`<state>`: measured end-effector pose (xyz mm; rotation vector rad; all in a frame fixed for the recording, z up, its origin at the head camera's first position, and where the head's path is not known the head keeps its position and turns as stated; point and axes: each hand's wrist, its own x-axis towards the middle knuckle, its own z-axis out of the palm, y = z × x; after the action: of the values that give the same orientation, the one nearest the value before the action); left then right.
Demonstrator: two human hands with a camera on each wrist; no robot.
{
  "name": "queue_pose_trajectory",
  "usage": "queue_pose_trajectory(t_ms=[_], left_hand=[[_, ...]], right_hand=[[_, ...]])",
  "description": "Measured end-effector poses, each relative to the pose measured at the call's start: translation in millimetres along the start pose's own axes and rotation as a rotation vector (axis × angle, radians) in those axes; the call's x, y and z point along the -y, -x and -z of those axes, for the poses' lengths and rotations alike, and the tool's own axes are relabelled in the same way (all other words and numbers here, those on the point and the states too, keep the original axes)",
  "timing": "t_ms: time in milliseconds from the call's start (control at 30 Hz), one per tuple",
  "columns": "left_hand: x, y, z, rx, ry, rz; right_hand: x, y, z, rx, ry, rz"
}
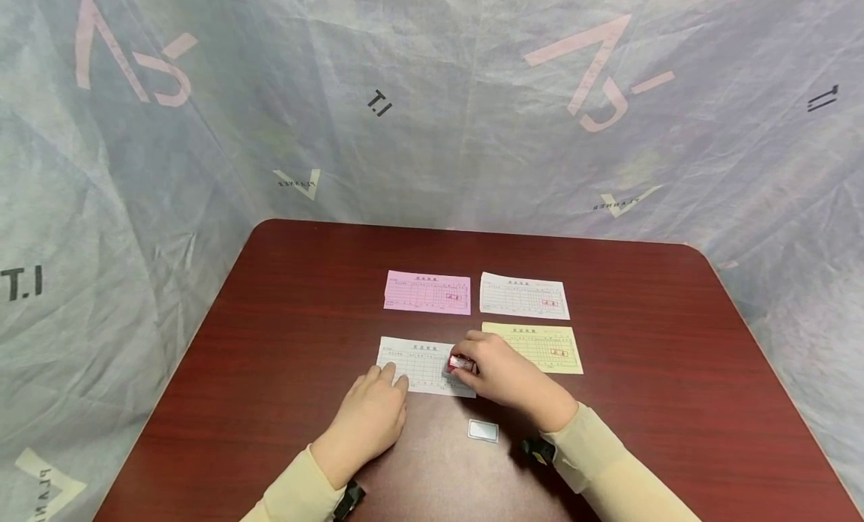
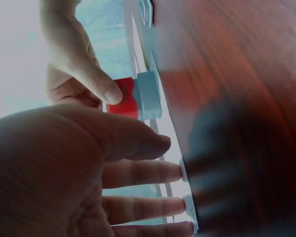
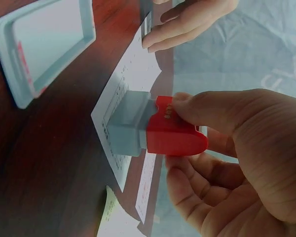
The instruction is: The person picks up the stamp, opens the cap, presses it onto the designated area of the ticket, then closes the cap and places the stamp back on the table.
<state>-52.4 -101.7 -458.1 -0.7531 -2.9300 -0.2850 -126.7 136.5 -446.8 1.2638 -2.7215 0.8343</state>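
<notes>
In the head view a white printed slip [image 1: 418,368] lies near the middle of the table. My left hand [image 1: 370,413] rests its fairly straight fingertips on the slip's lower left part. Over the slip's right end, my right hand [image 1: 502,368] pinches a red and grey stamp [image 3: 175,138] between thumb and fingers. The stamp's grey base stands face down against the paper in the right wrist view, hiding what is under it. Nearer to me lies the stamp's pale rectangular cap [image 1: 483,431], with a red smear along its inner edge.
Behind lie a pink slip [image 1: 427,298] and another white slip [image 1: 520,298]. A yellow slip [image 1: 540,349] is partly behind my right hand. These three bear red marks at their right side. The reddish-brown table [image 1: 256,342] meets a grey printed cloth [image 1: 432,132] at its back.
</notes>
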Motion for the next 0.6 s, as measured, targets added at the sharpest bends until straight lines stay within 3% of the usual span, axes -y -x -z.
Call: queue_pose_trajectory(t_ms=[600], left_hand=[[0.6,-1.6,-0.7,0.021,-0.009,0.01]], right_hand=[[3.6,-1.0,-2.0,-0.025,0.12,0.048]])
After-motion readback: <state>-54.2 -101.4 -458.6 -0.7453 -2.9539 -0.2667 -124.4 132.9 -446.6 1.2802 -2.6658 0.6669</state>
